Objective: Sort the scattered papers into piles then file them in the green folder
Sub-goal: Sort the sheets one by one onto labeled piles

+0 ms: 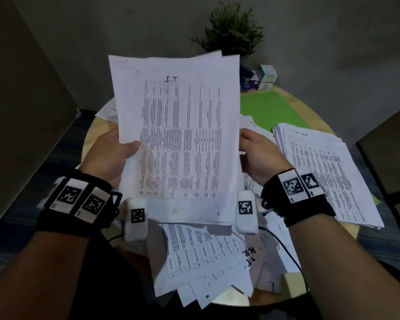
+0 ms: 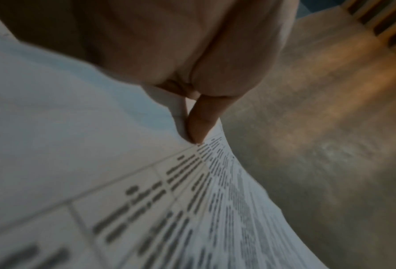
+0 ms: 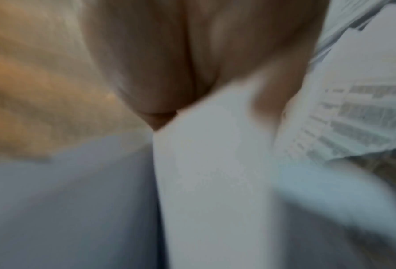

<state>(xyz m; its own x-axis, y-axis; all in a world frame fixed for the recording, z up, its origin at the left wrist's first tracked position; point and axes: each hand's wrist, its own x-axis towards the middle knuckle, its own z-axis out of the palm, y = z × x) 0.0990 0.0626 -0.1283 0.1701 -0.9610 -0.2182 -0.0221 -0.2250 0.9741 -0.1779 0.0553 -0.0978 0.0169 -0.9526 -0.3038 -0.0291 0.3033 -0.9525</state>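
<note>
Grey walls and a dark floor surround the round pale wooden desk in my head view. Both of my hands hold up a sheaf of white printed sheets with tables of text and "I.T" handwritten at the top. My left hand grips its left edge, thumb on the front; my right hand holds the right edge, its fingertips hidden behind the paper. Beneath the sheaf, loose white papers lie scattered at the near side of the desk. A squared stack of printed papers sits on the right, partly covering the flat green folder that lies behind it. At the far edge stand a green potted plant and small boxes.

From my left wrist view, the left hand has its fingers clamped on the sheaf, thumb pressing the printed face.

My right wrist view is blurred; the right hand meets the white edge of the sheaf, and I see skin on both sides of it, so the fingers look closed on the paper.
</note>
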